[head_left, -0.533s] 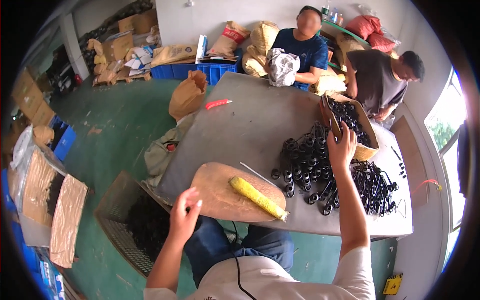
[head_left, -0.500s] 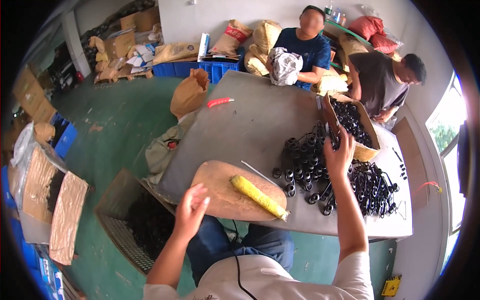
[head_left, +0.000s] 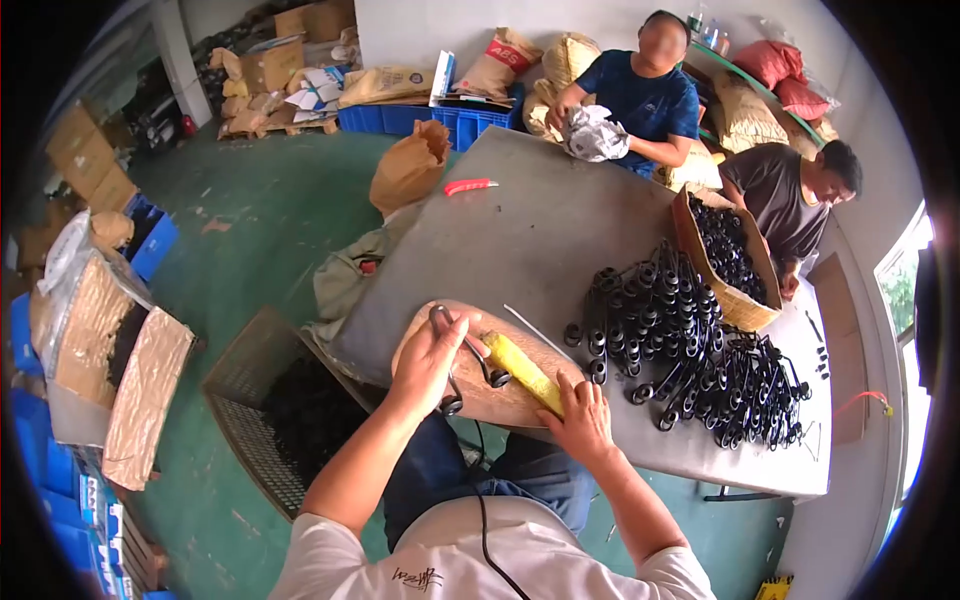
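My left hand [head_left: 430, 365] is closed on a black bent-wire part [head_left: 453, 383] with round black ends, held over the rounded brown board [head_left: 480, 400] at the table's near edge. On that board lies a yellow-wrapped rod [head_left: 522, 370], slanting down to the right. My right hand [head_left: 583, 418] is closed over the rod's lower right end, its fingers bent; the grip's underside is hidden. To the right of it, many similar black parts [head_left: 650, 320] lie heaped on the grey table [head_left: 500, 235].
Behind the heap stands a carton [head_left: 748, 310] of small black pieces. A red-handled cutter [head_left: 468, 186] and a thin pale stick [head_left: 535, 328] lie on the table. Two people sit across it, one holding crumpled grey material [head_left: 595, 135]. A crate [head_left: 250, 400] stands at lower left.
My right hand has come from the black heap to the yellow rod. My left hand, empty and open before, has moved over the board and now holds a black part.
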